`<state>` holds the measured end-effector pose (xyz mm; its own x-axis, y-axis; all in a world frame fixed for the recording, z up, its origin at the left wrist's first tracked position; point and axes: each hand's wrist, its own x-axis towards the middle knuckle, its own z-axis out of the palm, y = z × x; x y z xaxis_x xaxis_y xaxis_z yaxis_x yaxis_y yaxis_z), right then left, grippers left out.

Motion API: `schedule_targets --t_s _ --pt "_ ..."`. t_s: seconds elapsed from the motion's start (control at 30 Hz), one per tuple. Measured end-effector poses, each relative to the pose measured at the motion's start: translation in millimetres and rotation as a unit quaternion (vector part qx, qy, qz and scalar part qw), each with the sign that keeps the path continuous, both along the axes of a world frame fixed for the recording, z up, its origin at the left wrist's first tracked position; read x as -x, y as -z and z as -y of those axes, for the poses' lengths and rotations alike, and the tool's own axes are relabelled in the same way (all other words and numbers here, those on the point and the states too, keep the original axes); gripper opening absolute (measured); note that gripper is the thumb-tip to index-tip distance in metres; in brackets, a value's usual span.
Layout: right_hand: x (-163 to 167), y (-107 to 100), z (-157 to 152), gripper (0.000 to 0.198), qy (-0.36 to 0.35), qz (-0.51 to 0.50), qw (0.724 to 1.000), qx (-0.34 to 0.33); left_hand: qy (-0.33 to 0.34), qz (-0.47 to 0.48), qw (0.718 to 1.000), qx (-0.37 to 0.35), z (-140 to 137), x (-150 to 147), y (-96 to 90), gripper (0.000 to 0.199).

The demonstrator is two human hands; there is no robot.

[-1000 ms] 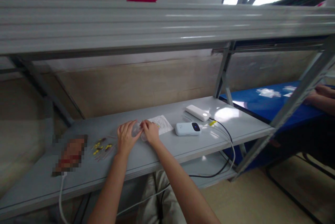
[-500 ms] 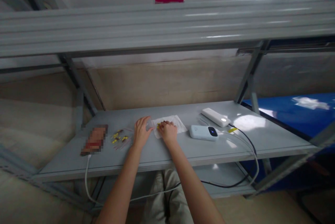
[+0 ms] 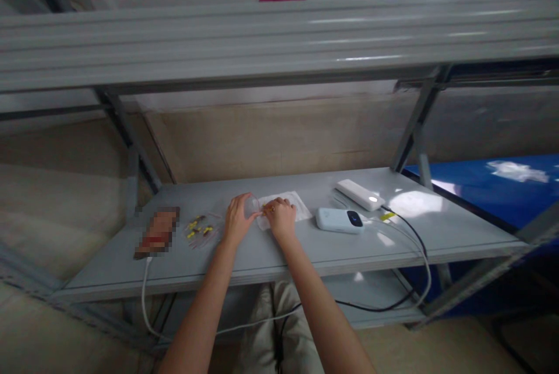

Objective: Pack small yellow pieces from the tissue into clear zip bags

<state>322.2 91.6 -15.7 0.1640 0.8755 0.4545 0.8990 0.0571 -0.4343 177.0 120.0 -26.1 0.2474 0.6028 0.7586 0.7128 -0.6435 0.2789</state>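
While the left hand (image 3: 236,223) pinches a small clear bag (image 3: 252,206) above the shelf (image 3: 305,251), the right hand (image 3: 282,218) grips a yellow piece (image 3: 267,207) at its mouth; more yellow pieces (image 3: 198,228) lie loose, seemingly unpacked

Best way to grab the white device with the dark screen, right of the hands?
Probably take the white device across its two long sides, coming down from above. It lies flat on the grey shelf; approach from the front, since the power bank and cables crowd its back right.
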Motion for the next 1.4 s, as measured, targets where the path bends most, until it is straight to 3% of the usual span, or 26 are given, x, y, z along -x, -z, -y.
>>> schedule_targets --t_s 0.1,0.23,0.3,0.4,0.5,0.63,0.8,1.03,1.27,1.4 --pt "-0.8 0.0 -6.1 0.025 -0.008 -0.117 0.992 -0.046 0.015 -0.008 1.000 0.018 0.6 -1.0 1.6 0.055" --pt "0.6 3.0 -14.8 0.024 -0.088 -0.187 0.977 -0.060 0.028 -0.011 0.999 0.031 0.7 -2.0 3.4 0.053" --pt "0.5 3.1 -15.3 0.025 -0.098 -0.181 0.976 -0.072 0.026 -0.007 0.999 0.030 0.6 -2.1 3.2 0.053" --pt "-2.1 0.9 -9.9 0.026 -0.031 -0.154 0.984 -0.081 0.011 0.012 0.999 0.029 0.6 -1.6 1.5 0.054" --pt "-4.6 -1.4 -1.1 0.024 0.030 -0.089 0.995 -0.037 -0.008 0.055 0.998 0.025 0.3 -0.2 0.3 0.056" --pt "-4.2 -0.6 7.9 0.019 0.032 0.008 0.999 0.029 -0.026 0.123 0.992 0.007 -2.7 2.7 2.0 0.058" --pt "-2.9 2.0 9.2 0.015 0.048 0.050 0.994 0.084 -0.025 0.179 0.984 -0.005 -7.5 5.3 5.5 0.057" --pt "-4.6 3.5 6.8 0.018 0.034 0.012 0.996 0.084 -0.014 0.179 0.984 0.015 -8.7 5.9 7.5 0.057" --pt "-5.4 2.1 8.4 0.016 0.025 0.004 0.996 0.086 -0.020 0.118 0.993 0.002 -4.6 4.2 2.9 0.053" --pt "-8.3 1.5 3.3 0.017 0.029 -0.118 0.992 0.019 -0.007 0.058 0.998 0.002 -0.1 1.2 -1.3 0.053"
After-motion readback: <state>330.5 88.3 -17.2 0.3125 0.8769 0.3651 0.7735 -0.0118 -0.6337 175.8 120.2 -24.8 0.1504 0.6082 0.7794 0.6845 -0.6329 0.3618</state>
